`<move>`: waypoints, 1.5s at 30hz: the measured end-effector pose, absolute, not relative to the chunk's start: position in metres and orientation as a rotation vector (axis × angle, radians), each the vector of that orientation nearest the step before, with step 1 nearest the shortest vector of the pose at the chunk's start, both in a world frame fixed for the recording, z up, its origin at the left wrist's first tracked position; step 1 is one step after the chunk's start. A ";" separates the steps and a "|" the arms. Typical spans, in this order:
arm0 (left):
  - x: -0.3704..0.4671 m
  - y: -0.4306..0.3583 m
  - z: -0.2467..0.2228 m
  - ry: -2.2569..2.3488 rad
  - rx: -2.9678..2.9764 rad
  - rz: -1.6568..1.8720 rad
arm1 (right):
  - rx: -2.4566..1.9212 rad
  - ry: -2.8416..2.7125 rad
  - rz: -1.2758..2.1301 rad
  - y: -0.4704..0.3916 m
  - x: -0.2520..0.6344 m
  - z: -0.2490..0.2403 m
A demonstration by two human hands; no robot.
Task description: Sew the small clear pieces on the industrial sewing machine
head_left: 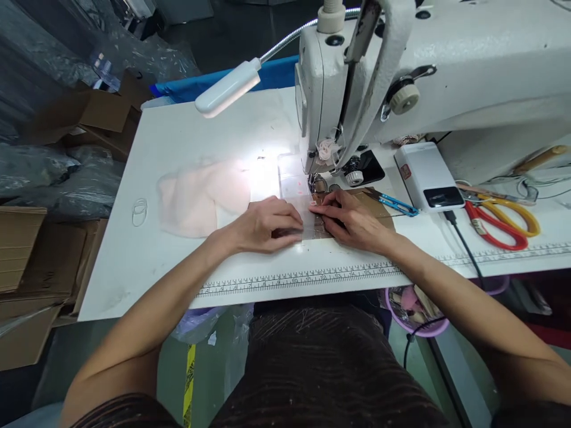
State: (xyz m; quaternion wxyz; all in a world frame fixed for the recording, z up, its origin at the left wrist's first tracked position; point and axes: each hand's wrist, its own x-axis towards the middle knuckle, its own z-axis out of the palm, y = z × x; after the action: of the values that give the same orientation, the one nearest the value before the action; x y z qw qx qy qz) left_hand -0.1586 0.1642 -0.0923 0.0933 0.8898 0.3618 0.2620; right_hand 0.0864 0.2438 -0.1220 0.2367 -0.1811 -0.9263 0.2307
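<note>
A pale pink sheer fabric [191, 199] lies across the table to the left of the sewing machine [321, 89]. A see-through part of it runs under my left hand [272, 224] toward the presser foot [316, 183]. My left hand's fingers are bent and pressed together on this sheer part, just left of the foot. My right hand [352, 221] is in front of the foot, with its fingertips closed on a small pale piece [313, 204] at the fabric's edge. Brown board [375, 208] shows beneath my right hand. The fingertip contact is partly hidden.
Blue thread snips [398, 204], a white power bank [428, 178] with a cable, and red and yellow scissors [497, 223] lie at right. A lamp [229, 88] hangs over the table. A printed ruler [294, 278] follows the front edge. Cardboard boxes [53, 255] stand at left.
</note>
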 end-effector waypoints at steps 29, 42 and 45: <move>-0.149 0.157 -0.103 1.173 2.489 0.959 | -0.681 -2.760 0.428 0.263 0.082 -0.114; -0.148 0.155 -0.103 1.149 2.546 0.930 | -0.462 -2.689 0.597 0.262 0.090 -0.112; -0.150 0.156 -0.101 1.176 2.518 0.937 | -0.450 -2.711 0.562 0.262 0.089 -0.112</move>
State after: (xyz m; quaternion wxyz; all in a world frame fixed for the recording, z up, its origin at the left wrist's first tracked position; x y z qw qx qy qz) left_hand -0.1499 0.1563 -0.1013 0.1043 0.8538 0.3989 0.3177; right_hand 0.0889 0.2615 -0.1117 0.1674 -0.1580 -0.9529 0.1974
